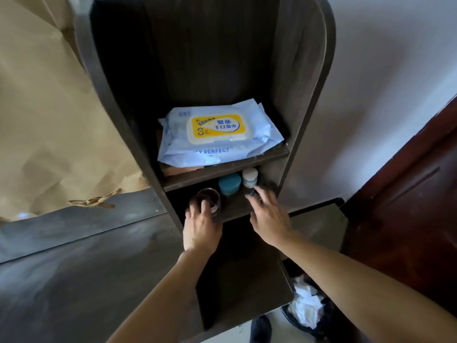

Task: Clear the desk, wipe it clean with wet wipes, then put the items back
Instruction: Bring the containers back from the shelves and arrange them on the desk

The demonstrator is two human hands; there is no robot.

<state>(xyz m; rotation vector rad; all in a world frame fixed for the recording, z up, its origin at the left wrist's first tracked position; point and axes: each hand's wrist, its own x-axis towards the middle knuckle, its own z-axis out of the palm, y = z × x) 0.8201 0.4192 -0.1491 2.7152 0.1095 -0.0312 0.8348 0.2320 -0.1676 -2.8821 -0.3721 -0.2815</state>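
Wet wipes pack [217, 134]: lies flat on the upper board of the shelf unit [296, 70], yellow lid up, long axis running left to right across the shelf, print upright toward me.
Lower board: holds a glass jar [209, 198] at the front left, with a teal jar [230, 184] and a white-capped bottle [249, 177] side by side behind it.
Left hand [201, 224]: I see its fingers curled round the glass jar.
Right hand [268, 216]: reaches in at the right, fingertips at a small dark thing [252, 193] below the bottle; it is blurred there, so I cannot tell whether it grips.
Pack versus hands: one board above both, apart from either.
Desk [74, 268]: grey top at left, a brown paper bag [49, 120] at its back.
Bin [289, 320]: on the floor at lower right, crumpled white tissues [306, 305] inside.
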